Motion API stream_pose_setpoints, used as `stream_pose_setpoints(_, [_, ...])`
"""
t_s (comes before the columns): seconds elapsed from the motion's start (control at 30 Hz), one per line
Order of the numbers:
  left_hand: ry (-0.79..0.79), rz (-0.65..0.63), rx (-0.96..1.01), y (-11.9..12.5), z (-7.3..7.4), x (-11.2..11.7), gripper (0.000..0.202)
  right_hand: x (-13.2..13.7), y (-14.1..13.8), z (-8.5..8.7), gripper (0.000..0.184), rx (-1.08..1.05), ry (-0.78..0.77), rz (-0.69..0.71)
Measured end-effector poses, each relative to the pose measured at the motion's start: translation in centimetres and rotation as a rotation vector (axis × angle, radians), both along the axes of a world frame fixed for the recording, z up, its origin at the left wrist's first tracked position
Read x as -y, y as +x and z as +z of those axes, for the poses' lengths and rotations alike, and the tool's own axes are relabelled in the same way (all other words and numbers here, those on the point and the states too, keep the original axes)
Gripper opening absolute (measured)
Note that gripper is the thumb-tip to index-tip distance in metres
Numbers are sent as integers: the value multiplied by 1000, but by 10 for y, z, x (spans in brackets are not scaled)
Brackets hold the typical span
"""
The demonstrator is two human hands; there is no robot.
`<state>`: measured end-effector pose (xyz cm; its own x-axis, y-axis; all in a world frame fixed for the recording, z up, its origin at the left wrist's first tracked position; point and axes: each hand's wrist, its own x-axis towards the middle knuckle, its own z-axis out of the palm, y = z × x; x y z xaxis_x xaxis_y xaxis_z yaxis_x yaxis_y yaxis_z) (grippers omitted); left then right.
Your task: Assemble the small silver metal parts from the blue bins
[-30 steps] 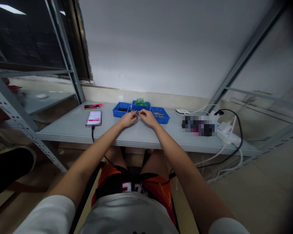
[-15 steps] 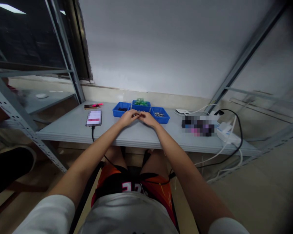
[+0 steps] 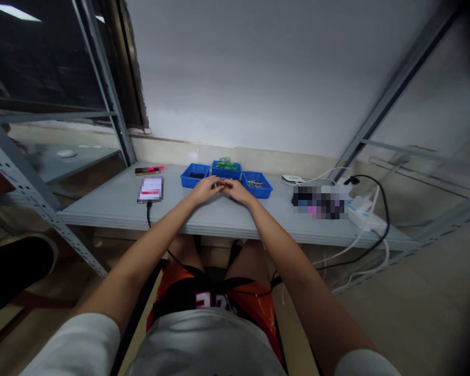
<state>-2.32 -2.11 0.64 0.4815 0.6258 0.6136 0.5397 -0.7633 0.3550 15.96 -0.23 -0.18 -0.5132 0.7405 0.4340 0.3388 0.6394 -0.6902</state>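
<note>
My left hand [image 3: 206,190] and my right hand [image 3: 236,190] meet fingertip to fingertip over the shelf, both with curled fingers. Anything pinched between them is too small to make out. Just beyond them stand blue bins: a left bin [image 3: 185,182] with dark small parts [image 3: 196,175], a back bin [image 3: 216,171] with green pieces [image 3: 226,165], and a right bin [image 3: 261,194] with silvery metal parts [image 3: 255,184]. Behind my fingers, more small parts and a blue edge show, mostly covered by the hands.
A phone [image 3: 151,189] with a lit screen and a black cable lies to the left, below a dark flat item with a pink object [image 3: 155,168]. At right are a blurred-out item [image 3: 319,202], a white power strip [image 3: 366,214] and loose cables. Metal posts flank the grey shelf [image 3: 227,216].
Both hands stay in almost the same place, fingertips together. Only a slight shift of the fingers shows; the bins have not moved.
</note>
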Motion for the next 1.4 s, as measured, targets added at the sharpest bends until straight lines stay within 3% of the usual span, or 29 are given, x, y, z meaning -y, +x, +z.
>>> stream_pose_setpoints(0.27, [18,-56,12,-1,-2,-3,20,4,-1,3,22,-13,51,-8])
stream_pose_setpoints(0.8, [19,-25,4,-1,-1,-3,20,10,-1,7,17,55,204,-149])
stream_pose_setpoints(1.4, [36,176,40,-2,3,1,22,5,5,8,15,-13,232,-243])
